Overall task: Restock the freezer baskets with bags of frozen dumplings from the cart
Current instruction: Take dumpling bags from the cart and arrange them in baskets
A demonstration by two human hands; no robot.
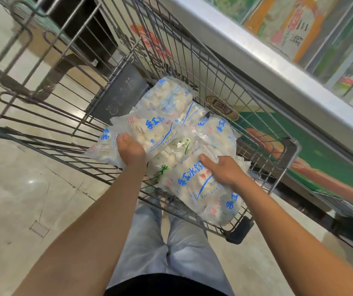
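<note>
A wire shopping cart (pixel 263 133) holds several clear bags of white frozen dumplings with blue print. My left hand (pixel 129 149) grips a dumpling bag (pixel 147 129) at the left of the pile, thumb on top. My right hand (pixel 224 169) rests on the nearest big dumpling bag (pixel 201 189), fingers curled over its upper edge. More bags (pixel 169 97) lie deeper in the cart. The chest freezer (pixel 246 45) stands along the cart's right side, with coloured packages visible behind its glass at the top right.
A grey folded child-seat flap (pixel 120 92) stands at the cart's far-left inner wall. The freezer's green and orange front panel (pixel 324 167) runs close beside the cart. Pale tiled floor (pixel 22 189) spreads to the left. My legs in light jeans show below the cart.
</note>
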